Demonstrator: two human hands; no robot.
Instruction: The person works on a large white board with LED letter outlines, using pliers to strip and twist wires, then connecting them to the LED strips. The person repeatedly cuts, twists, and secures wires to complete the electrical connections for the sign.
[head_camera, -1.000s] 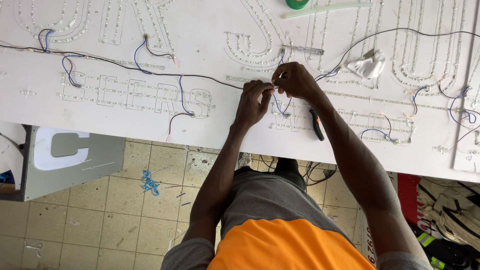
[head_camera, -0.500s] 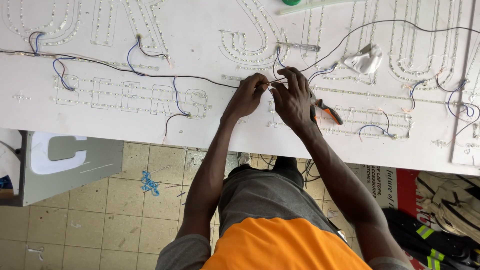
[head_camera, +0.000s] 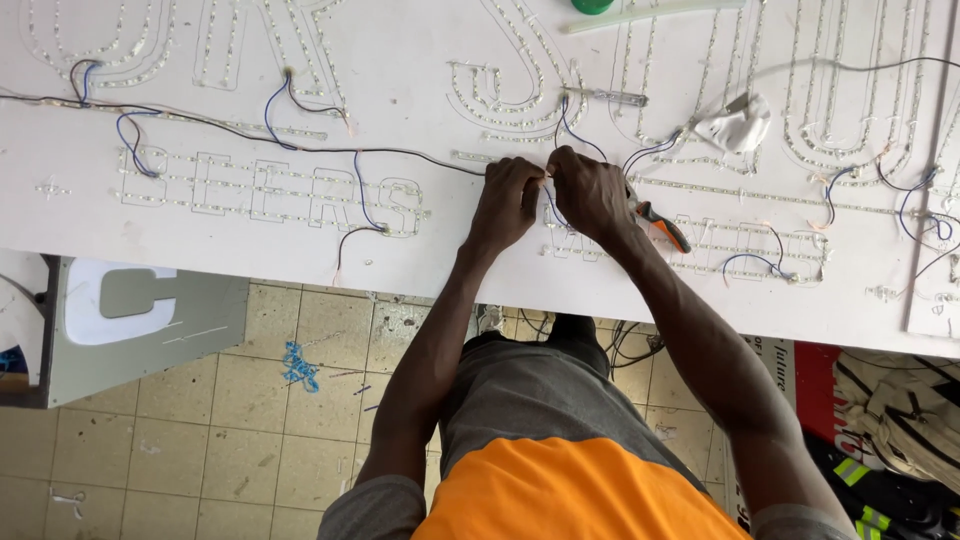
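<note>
Since the frame half a second back, my right hand has slid a little toward me and now covers more of the pliers, so only the orange-and-black handle shows past the wrist; my left hand has barely shifted. Both hands meet at the middle of the white sign board, knuckles almost touching. The fingertips of each hand are pinched together on a thin wire right where the two hands meet; the exact joint is hidden between the fingers. From that spot the wire runs up the board toward a small grey strip.

A long black cable crosses the board from the far left edge to my left hand, passing over rows of small lights set in letter outlines. Short blue loops stick up along it. To the right of my right hand lies a crumpled clear plastic wrapper, well apart from my fingers. A green roll sits at the top edge, partly cut off.

Below the board I see tiled floor and a grey panel with a white letter shape to the left.
</note>
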